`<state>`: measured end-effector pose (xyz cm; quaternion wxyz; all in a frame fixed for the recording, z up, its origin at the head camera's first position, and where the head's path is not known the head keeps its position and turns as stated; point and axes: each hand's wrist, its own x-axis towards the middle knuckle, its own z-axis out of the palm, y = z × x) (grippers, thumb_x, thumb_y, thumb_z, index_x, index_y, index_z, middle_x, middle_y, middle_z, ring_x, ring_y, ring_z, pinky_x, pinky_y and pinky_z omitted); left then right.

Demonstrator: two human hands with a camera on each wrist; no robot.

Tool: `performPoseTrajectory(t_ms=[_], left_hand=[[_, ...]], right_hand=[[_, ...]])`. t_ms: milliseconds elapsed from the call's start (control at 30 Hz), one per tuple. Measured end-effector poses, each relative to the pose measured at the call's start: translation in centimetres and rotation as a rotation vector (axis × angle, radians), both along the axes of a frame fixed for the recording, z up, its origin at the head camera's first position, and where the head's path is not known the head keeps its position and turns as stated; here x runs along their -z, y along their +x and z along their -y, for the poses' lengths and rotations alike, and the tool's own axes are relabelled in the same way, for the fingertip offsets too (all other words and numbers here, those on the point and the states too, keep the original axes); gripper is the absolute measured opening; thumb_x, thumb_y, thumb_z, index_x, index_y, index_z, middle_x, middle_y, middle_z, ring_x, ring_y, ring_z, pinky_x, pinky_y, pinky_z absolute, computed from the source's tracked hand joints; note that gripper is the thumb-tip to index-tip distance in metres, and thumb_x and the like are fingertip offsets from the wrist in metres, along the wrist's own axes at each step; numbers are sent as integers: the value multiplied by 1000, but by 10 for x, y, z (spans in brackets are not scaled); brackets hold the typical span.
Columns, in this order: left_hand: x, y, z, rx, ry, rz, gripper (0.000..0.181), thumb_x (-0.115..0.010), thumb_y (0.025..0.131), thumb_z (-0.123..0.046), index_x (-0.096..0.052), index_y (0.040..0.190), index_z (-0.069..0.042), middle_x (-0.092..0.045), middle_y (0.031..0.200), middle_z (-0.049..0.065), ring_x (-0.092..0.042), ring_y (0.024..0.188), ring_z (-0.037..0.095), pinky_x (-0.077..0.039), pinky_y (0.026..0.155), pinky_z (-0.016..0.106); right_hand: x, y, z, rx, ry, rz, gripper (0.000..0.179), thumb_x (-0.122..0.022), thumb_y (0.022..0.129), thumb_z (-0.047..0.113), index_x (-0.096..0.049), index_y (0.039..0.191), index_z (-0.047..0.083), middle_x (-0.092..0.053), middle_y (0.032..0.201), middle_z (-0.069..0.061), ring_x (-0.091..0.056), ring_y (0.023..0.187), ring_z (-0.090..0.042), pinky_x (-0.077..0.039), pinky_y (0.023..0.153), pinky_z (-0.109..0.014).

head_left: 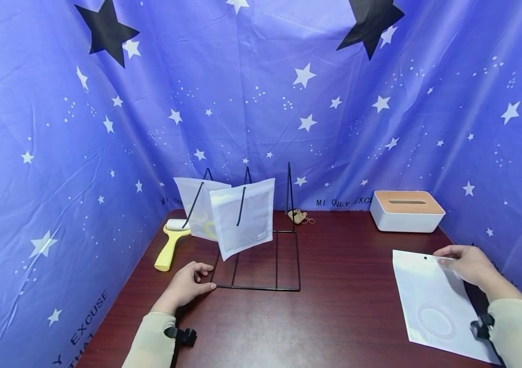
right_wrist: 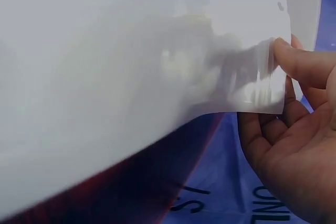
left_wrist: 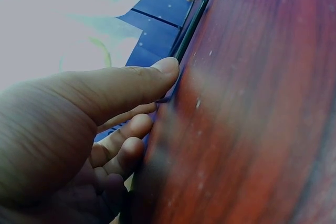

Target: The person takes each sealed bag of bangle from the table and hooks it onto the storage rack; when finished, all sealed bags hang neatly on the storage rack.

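A black wire rack (head_left: 276, 260) stands on the table, with upright prongs at its back. Two white zip bags hang on its prongs: a front bag (head_left: 247, 217) and, partly hidden, a rear bag (head_left: 191, 204). My left hand (head_left: 187, 283) holds the rack's front left corner, the thumb (left_wrist: 165, 69) lying on the wire. Over at the right, my right hand (head_left: 468, 263) pinches the top corner of another white bag (head_left: 431, 291) between thumb and fingers. A hole shows near that bag's top edge, and a ring shape is visible through its lower part.
Left of the rack lies a yellow-handled lint roller (head_left: 168, 250). A white tissue box (head_left: 405, 220) with a wooden lid sits at the back right. Behind the rack rests a small tan object (head_left: 296, 216) with a ring. Blue star-printed cloth (head_left: 261, 102) surrounds the table (head_left: 325, 317).
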<state>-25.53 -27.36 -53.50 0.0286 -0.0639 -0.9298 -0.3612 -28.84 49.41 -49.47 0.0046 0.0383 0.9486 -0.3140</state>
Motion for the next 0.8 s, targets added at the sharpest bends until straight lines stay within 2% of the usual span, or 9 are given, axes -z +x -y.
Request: performPoseTrajectory(t_ms=[233,400,600,800], left_hand=[[0,1,0,-3,-2,1,41,-95,78,-23,-76,115,-19,-62,98,-7,-54,81,13,-46,76,34],[-1,1,-1,0,4,6,42,-95,79,-24,-76,116,-19,-62,99,-6,-54,82,14,-46,76,34],[-1,1,-1,2,9,8,42,-95,79,-23,-76,116,-19,-62,99,-6,-54,82,14,-46,76,34],[-1,0,0,7,8,7,41,-94,79,-23,-76,116,-19,-62,99,-6,-54,82,13,-46,76,34]], right_hand=[[-15,7,10,-8,-4,-73,25,-70,101,19,-73,114,-2,-72,105,-17,-55,86,-23,-44,64,-30],[-23,11,14,-4,5,-87,26,-70,102,21,-74,114,-1,-71,113,-21,-53,93,-29,-40,68,-33],[-34,17,19,-32,13,-85,29,-68,104,25,-74,114,-1,-71,113,-22,-54,95,-30,-41,70,-37],[-48,23,28,-49,16,-134,29,-67,104,28,-74,114,1,-72,104,-12,-53,85,-17,-41,64,-32]])
